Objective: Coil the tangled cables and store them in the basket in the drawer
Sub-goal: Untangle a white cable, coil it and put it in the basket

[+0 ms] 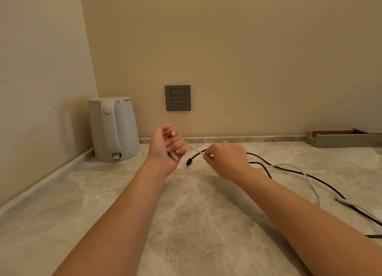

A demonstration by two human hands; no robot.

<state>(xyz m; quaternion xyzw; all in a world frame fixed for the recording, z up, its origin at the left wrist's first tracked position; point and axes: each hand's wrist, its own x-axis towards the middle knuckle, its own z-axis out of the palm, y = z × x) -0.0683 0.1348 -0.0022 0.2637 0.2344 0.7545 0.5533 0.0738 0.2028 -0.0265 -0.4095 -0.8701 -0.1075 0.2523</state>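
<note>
Two bare forearms are reaching forward over the marble countertop (186, 224). At the near right the black cable (297, 172) and the white cable (289, 165) are lying loose on the stone, crossing each other, with their long lines running toward the far left. The black one is ending in a plug (189, 162) between the two hands, pointing to the near left. The right hand (225, 160) is pinching the white cable with thumb and fingertips. The left hand (167, 149), palm up, is curling its fingers round the same cable, and the white connector (174, 157) is sticking out below them. The short stretch between the hands is running left to right, raised off the counter. Further back a white kettle (114, 129) is standing in the corner with its lid closed. At the far right a grey tray with orange lining (341, 140) is sitting against the wall, but its inside is not showing. A wall socket (177, 98) is sitting above.
</note>
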